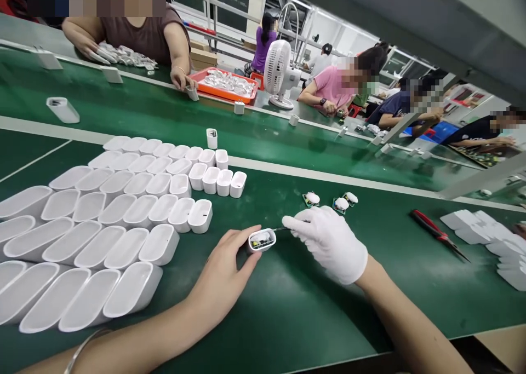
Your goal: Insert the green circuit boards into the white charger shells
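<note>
1. Spanning the head view, a smooth green surface [263, 319] meets a pale strip [287, 171], with a green belt [164, 114] beyond. A co-worker in a brown top [139, 40] sits across it, near a shallow orange tray [210, 89] and a white fan [277, 70].
2. Rows of matte white housings [117, 209], hollow and round-ended, fill the left side. Small circuit boards [312, 199] topped with white lumps lie beyond the right hand; red-handled pliers [438, 234] lie farther right.
3. The held housing [268, 246] is at the middle, its mouth turned up toward the camera, with parts visible inside. The opening's long axis runs left to right, right end slightly higher.
4. The bare left hand [224, 264] has its grip closed around this housing; the gloved right hand [329, 242] pinches a thin dark tool [280, 229] at its rim.
</note>
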Demonstrator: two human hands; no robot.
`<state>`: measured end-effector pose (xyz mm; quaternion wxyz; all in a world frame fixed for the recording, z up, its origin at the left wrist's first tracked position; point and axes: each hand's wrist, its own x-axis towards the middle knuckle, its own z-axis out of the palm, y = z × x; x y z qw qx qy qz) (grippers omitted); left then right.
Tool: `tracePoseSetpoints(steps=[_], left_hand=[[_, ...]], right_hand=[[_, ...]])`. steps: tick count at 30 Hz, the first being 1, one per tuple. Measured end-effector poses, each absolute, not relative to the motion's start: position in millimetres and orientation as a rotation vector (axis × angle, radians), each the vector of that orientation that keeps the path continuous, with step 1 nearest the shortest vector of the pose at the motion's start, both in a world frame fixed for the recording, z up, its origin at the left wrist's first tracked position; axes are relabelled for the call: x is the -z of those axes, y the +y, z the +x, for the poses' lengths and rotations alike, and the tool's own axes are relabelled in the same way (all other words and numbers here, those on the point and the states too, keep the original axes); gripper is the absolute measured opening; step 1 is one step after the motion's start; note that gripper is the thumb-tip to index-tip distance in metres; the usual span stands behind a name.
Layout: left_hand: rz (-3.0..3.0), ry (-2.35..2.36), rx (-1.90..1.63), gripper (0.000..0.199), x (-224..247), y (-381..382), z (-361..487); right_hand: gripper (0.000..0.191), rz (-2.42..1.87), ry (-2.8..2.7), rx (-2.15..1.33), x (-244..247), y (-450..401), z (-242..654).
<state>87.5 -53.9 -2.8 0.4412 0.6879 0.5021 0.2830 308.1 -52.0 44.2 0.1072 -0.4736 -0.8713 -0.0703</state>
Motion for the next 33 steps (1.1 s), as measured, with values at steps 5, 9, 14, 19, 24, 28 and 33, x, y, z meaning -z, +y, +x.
tracePoseSetpoints(steps=[5,9,14,19,24,28,33], left_hand=[[1.698,1.247,-0.677,0.033,0,-53,88],[1.707,1.229,-0.665,0.033,-3,-53,88],[1.733,1.228,-0.664,0.033,-4,-54,87],[1.73,1.228,-0.666,0.033,-4,-55,87],[1.746,1.215,-0.675,0.033,-3,-54,88],[1.75,1.222,-0.68,0.033,-2,-53,88],[1.754,1.229,-0.675,0.033,-3,-55,87]], right_hand=[[0.032,-1.598,-2.596,0.227,-46,-64,300],[0.035,-1.649,-2.602,0.322,-45,-63,294],[0.04,-1.557,-2.696,0.496,-45,-54,285],[0.034,-1.548,-2.674,0.416,-50,-54,286],[0.03,-1.549,-2.6,0.403,-51,-56,284],[0.035,-1.54,-2.668,0.366,-48,-53,283],[0.031,-1.574,-2.625,0.323,-48,-55,280]])
